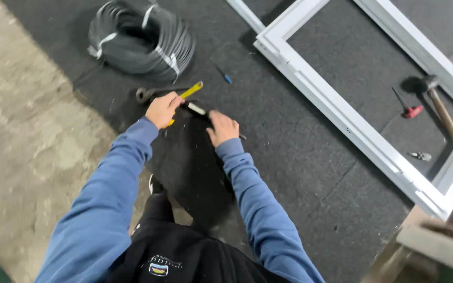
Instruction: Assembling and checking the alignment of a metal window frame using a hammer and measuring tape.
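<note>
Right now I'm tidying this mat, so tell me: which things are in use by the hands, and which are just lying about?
In hand:
left hand grips the yellow-handled tool
right hand presses the thin dark strip with a white end

Lying about:
coil of black rubber cord
small blue screwdriver
white window frame
red-handled awl
wooden-handled hammer
small metal fitting

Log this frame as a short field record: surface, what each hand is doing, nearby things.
surface: dark grey felt mat over a concrete floor
left hand: left hand gripping a yellow-handled tool
right hand: right hand pressed on a thin dark strip, grip unclear
nearby: coil of black rubber cord; white window frame; wooden-handled hammer; red-handled awl; small blue screwdriver
</note>
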